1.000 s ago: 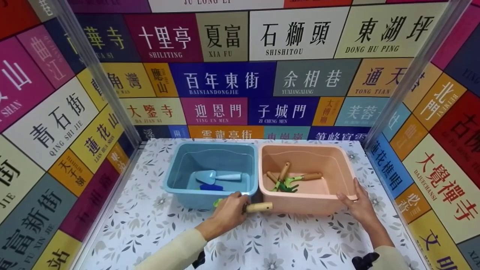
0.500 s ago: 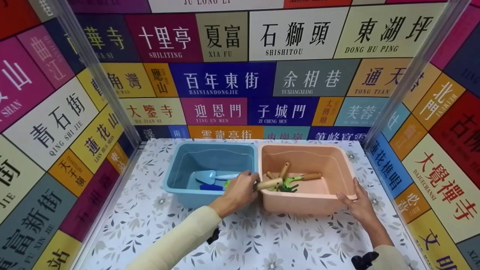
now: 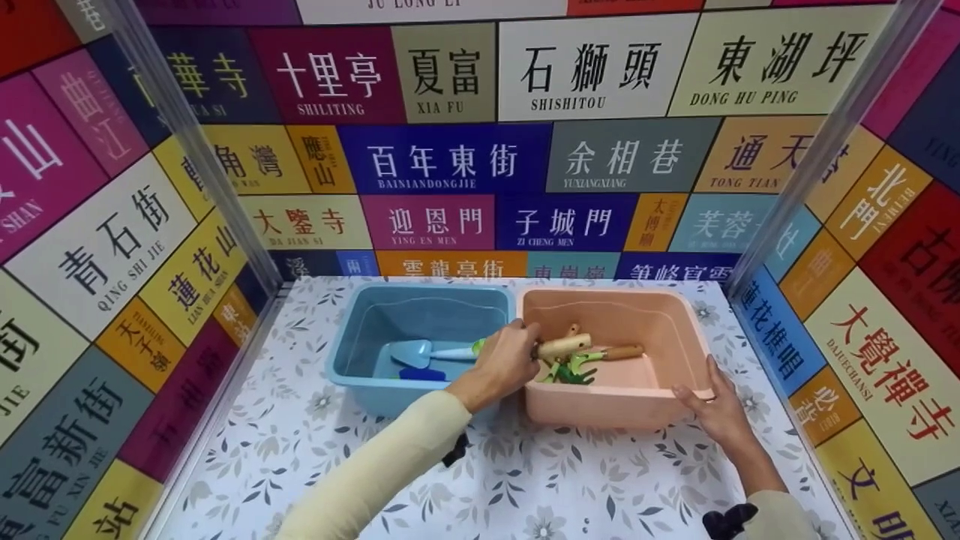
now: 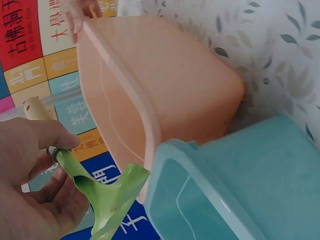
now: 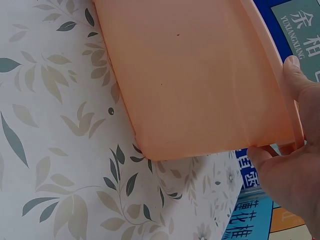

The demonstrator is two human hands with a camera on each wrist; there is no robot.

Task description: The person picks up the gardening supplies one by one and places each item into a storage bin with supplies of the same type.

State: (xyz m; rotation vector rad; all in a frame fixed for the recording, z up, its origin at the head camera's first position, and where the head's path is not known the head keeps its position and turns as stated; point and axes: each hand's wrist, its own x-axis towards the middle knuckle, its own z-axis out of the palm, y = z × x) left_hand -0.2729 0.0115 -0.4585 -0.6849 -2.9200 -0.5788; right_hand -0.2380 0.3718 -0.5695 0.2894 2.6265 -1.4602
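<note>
My left hand (image 3: 504, 360) grips a light green garden hand tool with a pale wooden handle (image 3: 568, 345). In the left wrist view the tool's metal head (image 4: 102, 187) splits into a Y shape; its exact kind is unclear. The hand hovers over the meeting rims of the blue tub (image 3: 405, 399) and the peach tub (image 3: 600, 409), with the handle over the peach side. My right hand (image 3: 716, 409) holds the peach tub's rim at its front right corner, thumb on the rim in the right wrist view. Inside the peach tub lie several green tools with wooden handles (image 3: 622, 351).
In the blue tub are a light blue trowel (image 3: 412, 354) and a dark blue piece (image 3: 421, 374). Both tubs stand side by side on a leaf-patterned tabletop (image 3: 300, 457). Panels of colourful printed signs (image 3: 457, 161) enclose the back and sides.
My left hand has risen from in front of the blue tub, moving right and away from me, carrying the green tool to the peach tub's edge. The right hand has stayed still.
</note>
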